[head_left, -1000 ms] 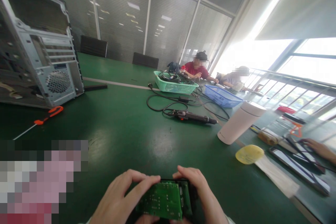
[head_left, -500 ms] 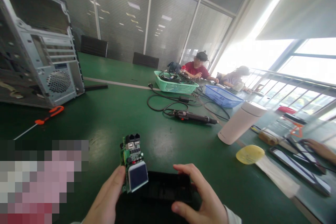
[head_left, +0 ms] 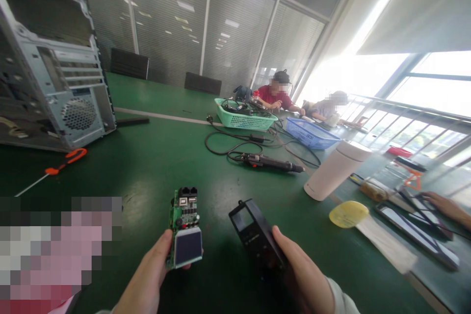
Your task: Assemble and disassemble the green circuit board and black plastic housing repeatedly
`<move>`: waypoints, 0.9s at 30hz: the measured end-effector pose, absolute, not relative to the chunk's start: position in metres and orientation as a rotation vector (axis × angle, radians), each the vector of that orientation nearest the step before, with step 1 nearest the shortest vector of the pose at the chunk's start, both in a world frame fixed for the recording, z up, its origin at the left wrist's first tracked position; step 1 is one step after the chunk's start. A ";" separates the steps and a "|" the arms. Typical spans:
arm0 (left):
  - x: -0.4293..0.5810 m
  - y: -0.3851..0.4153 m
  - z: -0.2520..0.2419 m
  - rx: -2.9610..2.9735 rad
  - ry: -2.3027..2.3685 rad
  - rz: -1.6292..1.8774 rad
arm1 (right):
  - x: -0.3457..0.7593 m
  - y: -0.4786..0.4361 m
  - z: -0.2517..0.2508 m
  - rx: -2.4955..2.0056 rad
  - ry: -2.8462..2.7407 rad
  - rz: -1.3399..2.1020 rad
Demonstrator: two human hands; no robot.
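Note:
My left hand [head_left: 152, 265] is closed around the edge of a green circuit board [head_left: 187, 228] with a small dark display and black sockets at its top. In my right hand [head_left: 303, 265] is a black plastic casing [head_left: 255, 235], its window side turned up toward me and its upper end tilted left. The thumb lies along the casing's right edge; the other fingers are hidden beneath it. Board and casing are apart, both held above the green table [head_left: 221, 186].
At left stand an open computer case [head_left: 73, 73] and an orange-handled tool [head_left: 69, 159]. Ahead lie a corded electric screwdriver [head_left: 272, 162], a green basket [head_left: 246, 120] and a blue basket [head_left: 312, 135]. To the right are a pale bottle [head_left: 334, 171], a yellow lid-like piece [head_left: 348, 214] and another person's hand [head_left: 445, 206].
The black casing has turned over and risen in my right hand, which now grips its right side; earlier its hollow inside faced me. The board has tilted slightly toward upright.

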State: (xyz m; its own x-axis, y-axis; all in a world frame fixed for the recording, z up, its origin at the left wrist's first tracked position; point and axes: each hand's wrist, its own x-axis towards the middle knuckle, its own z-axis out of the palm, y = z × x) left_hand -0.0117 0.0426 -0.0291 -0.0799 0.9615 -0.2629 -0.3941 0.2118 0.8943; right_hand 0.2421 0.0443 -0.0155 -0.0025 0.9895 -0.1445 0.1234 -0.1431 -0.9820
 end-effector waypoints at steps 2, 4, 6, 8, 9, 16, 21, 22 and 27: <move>-0.011 0.043 -0.028 0.623 1.070 1.269 | 0.237 0.043 -0.006 -1.197 -1.033 1.686; -0.011 0.043 -0.026 0.559 1.038 1.260 | 0.231 0.040 0.010 -0.927 -0.853 2.026; -0.011 0.044 -0.024 0.526 1.033 1.249 | 0.226 0.037 0.026 -0.745 -0.818 2.175; -0.012 0.044 -0.021 0.522 1.026 1.241 | 0.223 0.035 0.033 -0.650 -0.821 2.234; -0.012 0.043 -0.020 0.527 1.019 1.239 | 0.222 0.034 0.034 -0.614 -0.819 2.231; -0.012 0.042 -0.013 0.542 1.001 1.245 | 0.217 0.026 0.031 -0.671 -0.862 2.022; -0.015 0.042 -0.013 0.568 1.014 1.241 | 0.220 0.029 0.038 -0.892 -1.036 1.725; -0.015 0.042 -0.013 0.572 1.016 1.240 | 0.221 0.030 0.036 -0.940 -1.124 1.605; -0.016 0.043 -0.010 0.592 1.024 1.237 | 0.227 0.030 0.030 -1.179 -1.668 0.654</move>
State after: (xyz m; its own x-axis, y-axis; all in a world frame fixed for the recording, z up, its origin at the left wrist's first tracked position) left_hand -0.0156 0.0426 -0.0100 -0.0039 0.9518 -0.3068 -0.4796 0.2674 0.8357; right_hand 0.2270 0.0298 0.0298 -0.0766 0.9159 0.3941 0.4035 0.3899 -0.8277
